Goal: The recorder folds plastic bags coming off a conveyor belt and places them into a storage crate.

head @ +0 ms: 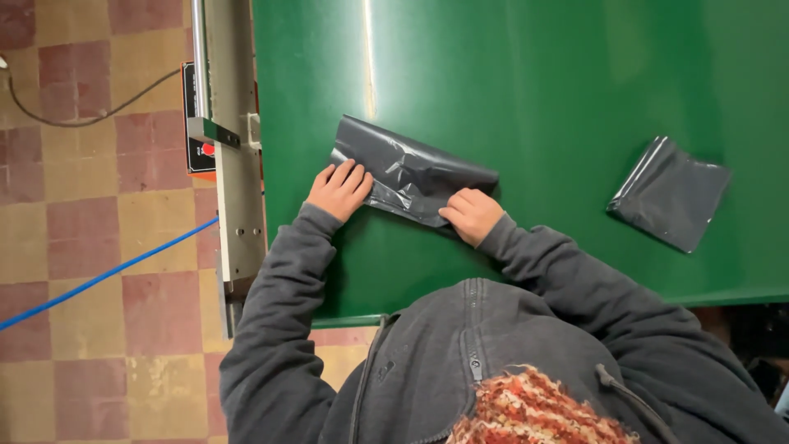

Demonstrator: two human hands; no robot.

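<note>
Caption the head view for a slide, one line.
Both hands, left hand and right hand, press a folded dark plastic bag on a green table.

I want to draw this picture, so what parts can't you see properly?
All in the head view:
- Left hand: palm is pressed flat on the dark plastic bag, hiding what's beneath.
- Right hand: fingers curl at the bag's edge, so the grip is unclear.
- Inside the bag and the second folded bag: the plastic is opaque.
- Green table: cut off at the top and right.
- Blue hose: runs out of frame.
</note>
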